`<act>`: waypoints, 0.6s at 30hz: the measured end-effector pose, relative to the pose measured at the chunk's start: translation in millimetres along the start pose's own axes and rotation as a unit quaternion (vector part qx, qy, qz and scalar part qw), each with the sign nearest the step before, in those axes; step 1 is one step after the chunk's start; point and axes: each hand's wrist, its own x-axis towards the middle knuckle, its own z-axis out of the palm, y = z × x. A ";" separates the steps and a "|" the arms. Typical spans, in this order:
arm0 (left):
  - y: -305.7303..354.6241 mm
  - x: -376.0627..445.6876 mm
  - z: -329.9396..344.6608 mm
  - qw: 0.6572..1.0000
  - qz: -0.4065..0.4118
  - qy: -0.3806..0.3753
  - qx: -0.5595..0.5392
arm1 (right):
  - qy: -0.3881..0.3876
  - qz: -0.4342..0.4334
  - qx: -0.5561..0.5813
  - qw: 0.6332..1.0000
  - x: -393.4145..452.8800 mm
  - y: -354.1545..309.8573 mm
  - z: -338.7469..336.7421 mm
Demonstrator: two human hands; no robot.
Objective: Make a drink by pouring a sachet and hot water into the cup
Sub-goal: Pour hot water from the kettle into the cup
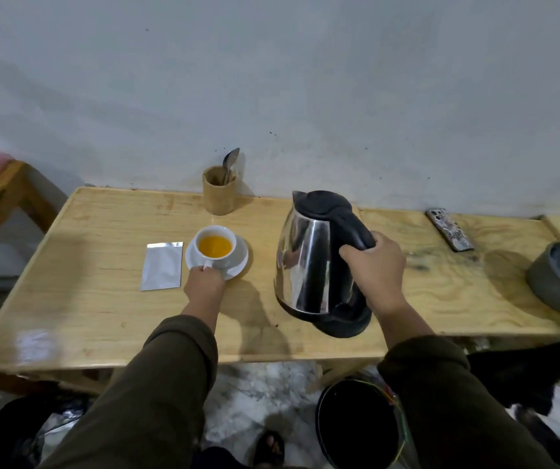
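Here, an orange drink fills the cup [215,245].
The left hand [204,280] pinches its handle; the right hand [375,265] grips the kettle [309,255] handle.

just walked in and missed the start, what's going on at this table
A person is making a drink. Their left hand holds the handle of a white cup on its saucer, already filled with orange liquid. Their right hand grips the handle of the steel kettle, which looks slightly tilted, not pouring. A silver sachet lies flat left of the saucer.
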 end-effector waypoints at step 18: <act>-5.0 -10.7 30.0 0.995 0.012 0.011 -0.093 | 0.188 0.095 0.091 0.973 -19.5 59.0 -9.9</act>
